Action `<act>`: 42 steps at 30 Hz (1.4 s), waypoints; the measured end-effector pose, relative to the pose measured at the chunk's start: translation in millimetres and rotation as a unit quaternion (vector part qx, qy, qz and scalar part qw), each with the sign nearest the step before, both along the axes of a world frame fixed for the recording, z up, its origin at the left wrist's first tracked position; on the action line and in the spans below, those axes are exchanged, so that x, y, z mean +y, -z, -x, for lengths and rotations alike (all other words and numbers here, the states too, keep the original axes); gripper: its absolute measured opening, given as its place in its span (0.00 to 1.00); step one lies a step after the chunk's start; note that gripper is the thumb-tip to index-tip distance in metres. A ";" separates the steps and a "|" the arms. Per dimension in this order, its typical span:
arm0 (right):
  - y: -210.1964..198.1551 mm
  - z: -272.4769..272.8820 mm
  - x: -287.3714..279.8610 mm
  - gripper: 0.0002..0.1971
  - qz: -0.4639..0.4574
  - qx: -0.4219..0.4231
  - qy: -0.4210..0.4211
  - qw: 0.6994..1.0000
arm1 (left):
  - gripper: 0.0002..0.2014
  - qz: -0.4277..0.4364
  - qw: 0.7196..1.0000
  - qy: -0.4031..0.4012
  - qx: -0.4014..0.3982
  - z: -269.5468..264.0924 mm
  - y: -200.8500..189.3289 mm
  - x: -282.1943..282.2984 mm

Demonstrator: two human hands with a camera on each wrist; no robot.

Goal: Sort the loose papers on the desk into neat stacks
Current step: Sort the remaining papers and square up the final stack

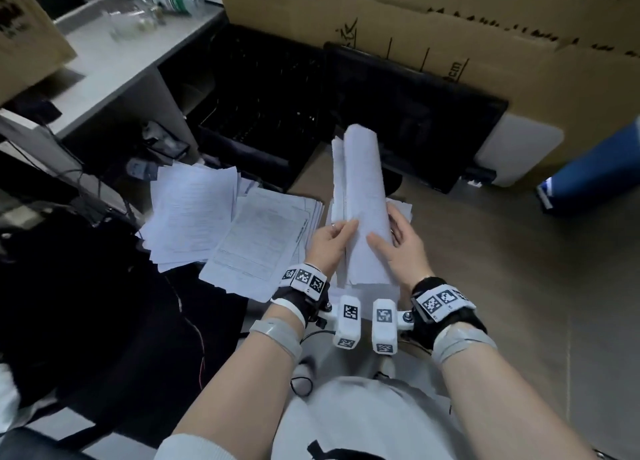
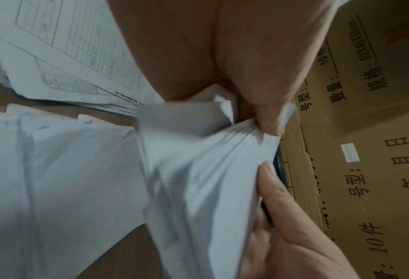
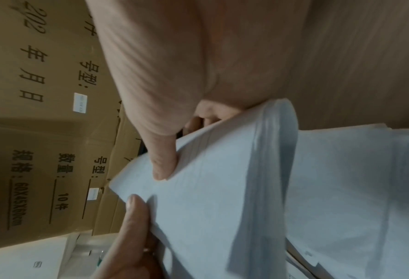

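On the left a fanned stack of text sheets [image 1: 194, 213] lies on the brown counter [image 1: 485, 251], with a stack of ruled forms [image 1: 259, 241] overlapping its right edge. Next, your left hand [image 1: 329, 243] curls its grip round the left edge of a thick bundle of white papers [image 1: 363, 196], bowed into a long arch and raised on end. Your right hand [image 1: 401, 244] clasps the opposite edge, thumb pressed on the smooth top sheet
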State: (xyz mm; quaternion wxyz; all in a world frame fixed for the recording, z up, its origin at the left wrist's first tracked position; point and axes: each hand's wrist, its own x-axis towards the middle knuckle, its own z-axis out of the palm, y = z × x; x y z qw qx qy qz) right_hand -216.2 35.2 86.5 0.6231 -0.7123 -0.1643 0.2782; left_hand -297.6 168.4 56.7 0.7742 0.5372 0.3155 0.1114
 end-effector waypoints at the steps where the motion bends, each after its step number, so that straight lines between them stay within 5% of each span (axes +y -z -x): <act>1: -2.3 -3.5 -0.8 0.33 0.001 -0.001 -0.008 1.000 | 0.13 -0.008 1.000 0.017 0.009 -1.2 -0.5 -0.4; 6: -8.8 -24.8 -2.3 0.29 0.018 -0.007 -0.039 0.999 | 0.15 -0.030 0.999 -0.014 0.022 -13.4 -16.2 -6.2; 11: -12.5 -45.9 -0.3 0.39 0.017 0.002 -0.127 0.992 | 0.32 -0.108 0.987 -0.102 0.055 -29.3 -9.6 -3.1; 14: -14.0 -59.8 0.9 0.34 0.029 -0.002 -0.132 0.991 | 0.21 -0.101 0.984 -0.131 0.067 -33.7 -21.9 -14.4; 19: -5.0 -66.6 9.6 0.27 0.022 0.015 -0.131 0.991 | 0.18 -0.067 0.973 -0.200 0.088 -32.7 -30.9 -17.4; 22: -7.2 -63.3 17.8 0.15 0.013 0.019 -0.116 0.993 | 0.21 -0.057 0.969 -0.233 0.067 -30.2 -27.2 -10.9; 24: -10.3 -62.3 25.0 0.12 0.002 0.029 -0.111 0.993 | 0.32 -0.062 0.965 -0.249 0.060 -27.0 -14.9 -0.6; 26: -13.0 -61.6 34.4 0.10 0.004 0.037 -0.109 0.993 | 0.39 -0.043 0.969 -0.238 0.055 -24.7 -16.1 11.0; 29: -13.6 -56.4 53.9 0.10 0.005 0.039 -0.093 0.995 | 0.14 -0.043 0.985 -0.166 0.033 -19.9 -33.3 29.9; 31: -14.4 -48.3 71.1 0.11 0.001 0.034 -0.069 0.997 | 0.08 -0.047 0.987 -0.155 0.019 -14.4 -37.0 47.6; 37: -19.9 -15.8 131.5 0.19 0.020 0.001 -0.036 0.999 | 0.22 -0.090 0.983 -0.154 0.037 10.4 -32.9 121.6; 42: -34.4 9.9 167.3 0.21 -0.006 -0.002 -0.045 0.999 | 0.24 -0.098 0.984 -0.144 0.031 25.4 -27.2 163.7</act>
